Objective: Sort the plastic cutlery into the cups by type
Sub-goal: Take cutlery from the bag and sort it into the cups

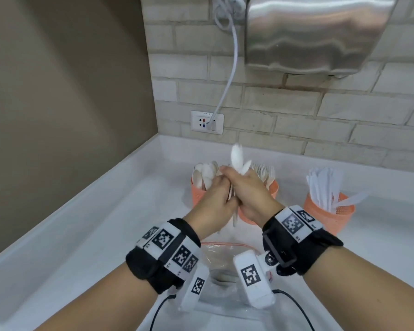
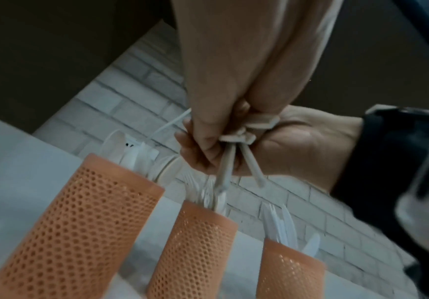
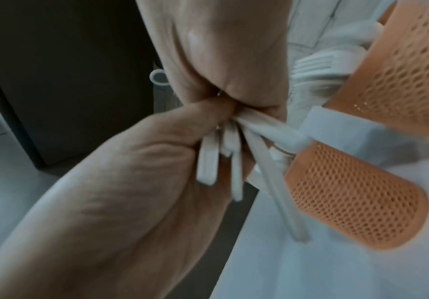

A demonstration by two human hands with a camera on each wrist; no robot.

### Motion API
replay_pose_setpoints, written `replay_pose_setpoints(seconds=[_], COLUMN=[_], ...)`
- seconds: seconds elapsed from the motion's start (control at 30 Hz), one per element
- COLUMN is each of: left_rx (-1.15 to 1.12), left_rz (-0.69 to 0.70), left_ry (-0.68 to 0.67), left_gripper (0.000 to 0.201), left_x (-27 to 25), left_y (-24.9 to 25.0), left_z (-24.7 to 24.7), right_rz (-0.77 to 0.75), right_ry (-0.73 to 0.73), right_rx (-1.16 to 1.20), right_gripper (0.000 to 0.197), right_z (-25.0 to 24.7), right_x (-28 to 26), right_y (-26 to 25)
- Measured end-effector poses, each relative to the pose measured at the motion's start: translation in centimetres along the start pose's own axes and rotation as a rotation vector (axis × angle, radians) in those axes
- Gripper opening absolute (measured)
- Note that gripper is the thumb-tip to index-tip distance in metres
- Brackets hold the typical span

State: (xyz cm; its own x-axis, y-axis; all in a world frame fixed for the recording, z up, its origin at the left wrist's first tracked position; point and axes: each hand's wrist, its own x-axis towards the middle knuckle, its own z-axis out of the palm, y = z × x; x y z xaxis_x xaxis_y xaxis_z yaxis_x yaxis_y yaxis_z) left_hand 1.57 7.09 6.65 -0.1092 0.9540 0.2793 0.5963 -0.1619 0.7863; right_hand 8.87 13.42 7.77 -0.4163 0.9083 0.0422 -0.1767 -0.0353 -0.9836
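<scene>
With both hands clamped on one upright bundle of spoons, bowls up, handles down, hovering just in front of and between spoon cup and fork cup: left hand nearer spoon cup.

spoon cup left | fork cup middle | knife cup right | bag in front

- The left hand and right hand are pressed together, fingers curled shut.
- Both forearms are extended toward 12 o'clock, wrists banded.
</scene>
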Motion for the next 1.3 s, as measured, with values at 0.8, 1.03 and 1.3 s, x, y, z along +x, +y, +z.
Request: replay_pose_setpoints(seconds=[0.8, 1.03, 1.3], left_rx=[-0.113, 0.032, -0.085], left_rz=[-0.243, -0.248, -0.353], left_ry=[0.014, 0.17, -0.017], left_gripper=[0.059, 0.04, 0.068], left_x=[7.0, 5.7, 5.2], left_y=[-10.5, -9.6, -9.1], left_z=[-5.6, -5.8, -6.4], right_rz=[-0.348, -0.355, -0.28], right_ry=[0.222, 0.233, 0.221], right_rx=[-0.133, 0.01, -0.007], right_gripper=[0.027, 0.037, 0.043], right_z=[2.4, 5.7, 5.4], right_x=[7.7, 7.1, 5.0], right_y=[2.4, 1.8, 4.0])
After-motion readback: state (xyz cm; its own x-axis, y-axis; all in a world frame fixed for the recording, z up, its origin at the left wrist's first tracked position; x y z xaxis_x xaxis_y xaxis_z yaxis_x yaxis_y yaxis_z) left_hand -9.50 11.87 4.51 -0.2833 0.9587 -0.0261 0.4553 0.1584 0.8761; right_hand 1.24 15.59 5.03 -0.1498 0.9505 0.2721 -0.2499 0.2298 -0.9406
